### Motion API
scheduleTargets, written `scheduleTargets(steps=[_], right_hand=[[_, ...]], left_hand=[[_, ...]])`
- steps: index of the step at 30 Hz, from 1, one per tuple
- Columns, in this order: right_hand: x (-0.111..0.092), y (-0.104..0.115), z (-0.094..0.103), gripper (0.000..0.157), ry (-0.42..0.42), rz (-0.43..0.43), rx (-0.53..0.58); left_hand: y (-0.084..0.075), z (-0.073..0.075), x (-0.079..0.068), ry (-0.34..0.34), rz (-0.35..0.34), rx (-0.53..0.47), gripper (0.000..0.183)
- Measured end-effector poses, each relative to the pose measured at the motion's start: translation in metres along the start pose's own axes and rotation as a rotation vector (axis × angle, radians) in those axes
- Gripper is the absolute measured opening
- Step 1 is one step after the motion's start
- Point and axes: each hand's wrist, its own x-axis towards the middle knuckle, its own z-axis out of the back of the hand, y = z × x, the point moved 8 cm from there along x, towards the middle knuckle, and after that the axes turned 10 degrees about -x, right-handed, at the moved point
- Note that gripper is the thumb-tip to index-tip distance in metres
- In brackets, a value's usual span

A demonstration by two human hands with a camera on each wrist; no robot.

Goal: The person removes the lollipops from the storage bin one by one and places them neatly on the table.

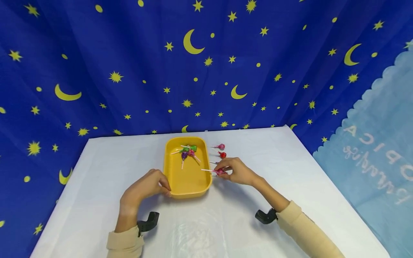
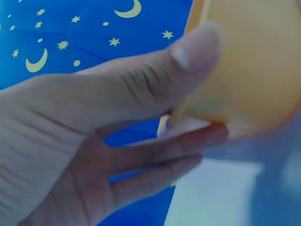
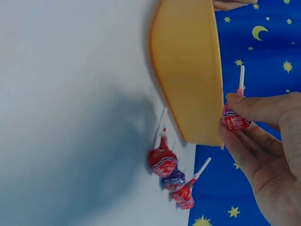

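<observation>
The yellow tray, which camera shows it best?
The head view: nearly all of the yellow tray shows, with lollipops inside. The left wrist view has just a blurry part; the right wrist view shows its outside wall, cut off at the top.

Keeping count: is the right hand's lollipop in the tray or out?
Out: the right hand pinches the lollipop, its wrapped head right of the tray.

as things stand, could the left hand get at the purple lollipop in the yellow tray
Probably yes, after letting go: the left hand grips the tray at its near-left corner, but the tray's open top leaves the purple lollipop exposed.
</observation>
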Motion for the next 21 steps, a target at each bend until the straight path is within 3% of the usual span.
scheduleTargets(steps=[4, 11, 21], right_hand=[[-0.009, -0.006, -0.001, 0.023, -0.018, -0.021, 0.014], [-0.021, -0.012, -0.005, 0.022, -0.033, -0.026, 0.013], [-0.03, -0.018, -0.015, 0.025, -0.04, -0.036, 0.036]], left_hand=[[0.003, 0.004, -0.005, -0.044, 0.031, 0.044, 0.007], [0.001, 0.003, -0.012, -0.063, -0.08, 0.128, 0.005], [0.011, 0.01, -0.02, -0.067, -0.013, 0.094, 0.005]])
